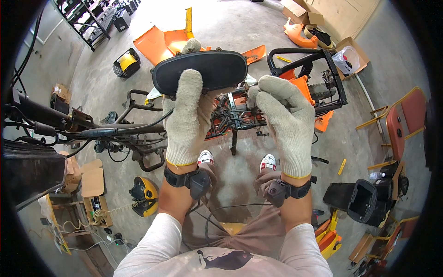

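My gloved left hand (187, 106) grips a black, rounded oblong panel (217, 69) with small tabs on its edge, fingers behind it and one digit across its front. My gloved right hand (281, 106) is just right of the panel, fingers curled together; what, if anything, they hold is hidden. Below both hands lies a stripped vehicle frame (235, 111) with tangled dark cables and orange parts. A long dark bar with handles and hoses (106, 131) reaches in from the left.
Orange body panels (152, 44), a black crate (124, 64) and cardboard boxes (300, 14) lie behind. Chairs (406, 111) stand right, near black bins (360, 198) and yellow parts (330, 240). A yellow-black helmet (143, 196) and an open box (94, 184) lie lower left. A metal rack (80, 18) stands back left.
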`<state>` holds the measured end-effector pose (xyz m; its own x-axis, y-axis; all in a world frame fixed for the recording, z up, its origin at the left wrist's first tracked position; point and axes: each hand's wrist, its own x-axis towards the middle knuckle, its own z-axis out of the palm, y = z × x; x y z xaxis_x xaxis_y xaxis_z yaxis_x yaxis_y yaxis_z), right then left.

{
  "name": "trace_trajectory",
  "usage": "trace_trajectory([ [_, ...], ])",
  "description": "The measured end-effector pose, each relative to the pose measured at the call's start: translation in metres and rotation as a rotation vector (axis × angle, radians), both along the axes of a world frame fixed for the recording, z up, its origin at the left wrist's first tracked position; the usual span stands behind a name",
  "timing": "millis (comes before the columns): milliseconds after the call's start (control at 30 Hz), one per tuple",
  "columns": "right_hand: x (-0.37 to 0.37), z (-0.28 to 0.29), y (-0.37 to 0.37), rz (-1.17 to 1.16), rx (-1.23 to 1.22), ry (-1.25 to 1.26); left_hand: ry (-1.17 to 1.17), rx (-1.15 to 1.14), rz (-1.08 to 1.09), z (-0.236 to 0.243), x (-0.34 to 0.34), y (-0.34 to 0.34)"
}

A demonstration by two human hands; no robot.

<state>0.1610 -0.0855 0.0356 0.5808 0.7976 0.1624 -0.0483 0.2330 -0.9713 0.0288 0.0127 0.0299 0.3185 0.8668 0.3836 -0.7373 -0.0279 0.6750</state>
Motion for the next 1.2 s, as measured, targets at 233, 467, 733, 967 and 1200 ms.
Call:
trace_trajectory([
  [233, -0.005, 0.007, 0.001, 0.09, -0.104, 0.125, 0.14, -0.09, 0.051, -0.006, -0.002, -0.004],
  [467, 0.002, -0.002, 0.004, 0.243, -0.137, 0.326, -0.024, -0.089, -0.04, -0.01, -0.002, 0.001],
  [733, -0.001, -0.016, 0.011, 0.152, -0.008, 0.438, 0.095, -0.109, 0.08, -0.006, -0.005, -0.003],
  [967, -0.001, -0.017, 0.014, 0.207, 0.019, 0.487, 0.169, -0.266, 0.134, -0.004, -0.017, -0.007],
  [1200, 0.002, -0.016, 0.011, 0.128, 0.028, 0.452, 0.126, -0.109, 0.11, -0.002, -0.032, 0.005],
])
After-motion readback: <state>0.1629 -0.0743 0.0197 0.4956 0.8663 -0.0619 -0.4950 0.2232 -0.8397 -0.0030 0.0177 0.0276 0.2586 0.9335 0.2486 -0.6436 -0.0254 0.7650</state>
